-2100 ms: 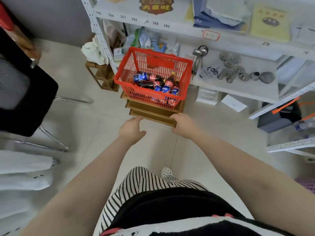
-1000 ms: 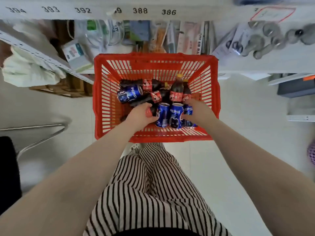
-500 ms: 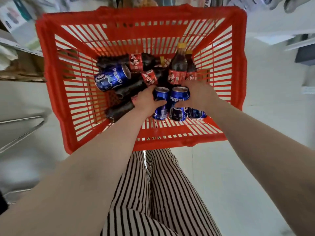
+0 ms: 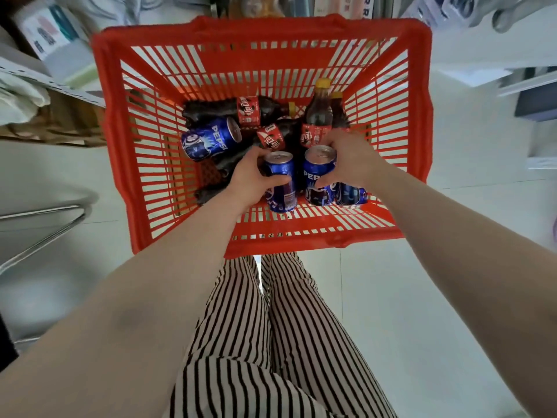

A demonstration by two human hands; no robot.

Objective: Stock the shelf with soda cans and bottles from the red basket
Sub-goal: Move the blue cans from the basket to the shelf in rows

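Both hands reach into the red basket [image 4: 168,164] at its near side, the left hand [image 4: 251,179] wrapped round one upright blue can [image 4: 281,182], the right hand [image 4: 351,158] round another [image 4: 318,176], apparently so two leave together.

Cans [image 4: 319,176] at the basket's [image 4: 416,116] near side, bottles [image 4: 316,116] behind them, shelf [image 4: 452,55] beyond.

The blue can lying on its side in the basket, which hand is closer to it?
Left. The left hand, wrapped around an upright can, sits just beside the tipped can. The right hand is farther across, gripping another upright can.
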